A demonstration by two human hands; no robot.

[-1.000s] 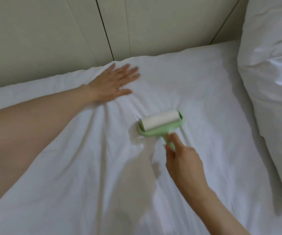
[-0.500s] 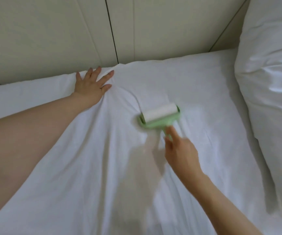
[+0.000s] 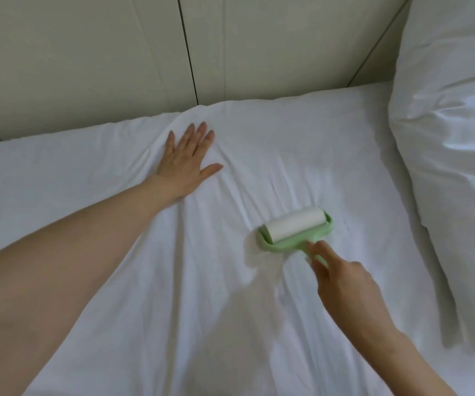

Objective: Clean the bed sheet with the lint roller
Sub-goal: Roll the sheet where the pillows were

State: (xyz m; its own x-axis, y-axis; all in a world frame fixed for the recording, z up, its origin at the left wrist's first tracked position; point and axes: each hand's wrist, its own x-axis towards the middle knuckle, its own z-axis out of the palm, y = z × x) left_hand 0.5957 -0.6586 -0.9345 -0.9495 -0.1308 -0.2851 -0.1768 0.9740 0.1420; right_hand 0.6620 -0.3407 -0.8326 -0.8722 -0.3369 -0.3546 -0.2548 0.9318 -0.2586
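Observation:
A white bed sheet point(image 3: 230, 310) covers the bed and shows long creases running toward me. The lint roller point(image 3: 294, 228), a white sticky drum in a light green frame, lies on the sheet right of centre. My right hand point(image 3: 342, 284) grips its green handle from below, with the forefinger stretched along the handle. My left hand point(image 3: 186, 161) lies flat on the sheet near the far edge, fingers straight and pressed down, well left of the roller.
A pale panelled wall point(image 3: 144, 52) with dark seams runs along the bed's far edge. A large white pillow point(image 3: 453, 138) fills the right side, close to the roller's right end.
My left hand has shifted on the sheet and again lies flat near the far edge. The roller and my right hand have drawn back a little toward me and to the right.

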